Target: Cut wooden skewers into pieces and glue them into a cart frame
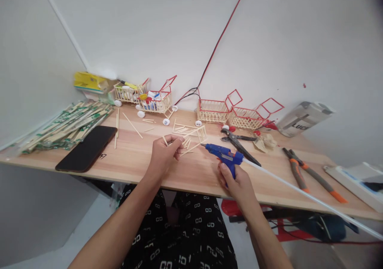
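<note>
My right hand (236, 179) is wrapped round the handle of a blue hot glue gun (224, 154), its nozzle pointing left. A long white glue stick (287, 181) trails from its back end toward the lower right. My left hand (166, 151) has its fingers pinched on a thin wooden stick (164, 140). Close beyond its fingertips stands a small wooden stick frame (202, 132), partly hidden by the hand. Short cut sticks (187, 143) lie around and inside that frame, and the glue gun's tip is just right of it.
Miniature stick carts (214, 111) with red trim line the wall. At left lie wrapped chopsticks (68, 125) and a black phone (88, 148). Black-handled cutters (241, 145), orange-grey pliers (311, 175), a pouch (305, 119) and a white power strip (356, 185) sit at right.
</note>
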The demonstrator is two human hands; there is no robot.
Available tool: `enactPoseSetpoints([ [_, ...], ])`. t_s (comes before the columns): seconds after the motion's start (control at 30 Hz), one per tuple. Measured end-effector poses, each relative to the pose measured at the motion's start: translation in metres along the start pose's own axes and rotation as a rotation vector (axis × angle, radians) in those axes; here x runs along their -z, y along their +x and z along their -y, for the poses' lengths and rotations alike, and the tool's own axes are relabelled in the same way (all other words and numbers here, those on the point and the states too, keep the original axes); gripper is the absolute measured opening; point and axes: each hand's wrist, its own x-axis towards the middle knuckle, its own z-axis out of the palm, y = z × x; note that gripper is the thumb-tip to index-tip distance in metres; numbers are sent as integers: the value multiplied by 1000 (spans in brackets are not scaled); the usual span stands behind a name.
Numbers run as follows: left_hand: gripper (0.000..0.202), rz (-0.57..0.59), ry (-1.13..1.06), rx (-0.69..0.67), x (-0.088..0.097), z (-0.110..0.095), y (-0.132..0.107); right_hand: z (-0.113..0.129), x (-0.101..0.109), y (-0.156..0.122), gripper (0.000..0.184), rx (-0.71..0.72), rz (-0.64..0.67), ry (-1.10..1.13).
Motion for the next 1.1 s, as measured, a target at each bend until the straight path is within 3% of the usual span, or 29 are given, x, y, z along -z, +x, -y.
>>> enactPoseSetpoints([
  [0.13, 21, 27, 9, -4, 1, 2, 1, 0, -1, -2, 41, -38, 56, 132],
  [0.27, 22, 33, 23, -10, 1, 2, 1, 7, -1, -8, 37, -82, 171, 472],
  [0.4, 20, 32, 20, 0, 1, 2, 0, 19, 3, -9, 37, -160, 155, 777],
  [0.63, 22, 31, 9, 15, 0, 1, 0, 24, 14, -4, 35, -252, 175, 1042],
  [0.77, 22, 38, 12, 10, 1, 2, 0, 20, 17, -4, 34, -231, 147, 1029],
  [1.1, 23, 32, 39, 5, -1, 0, 0, 5, 39, 10, 36, 27, -291, 627],
])
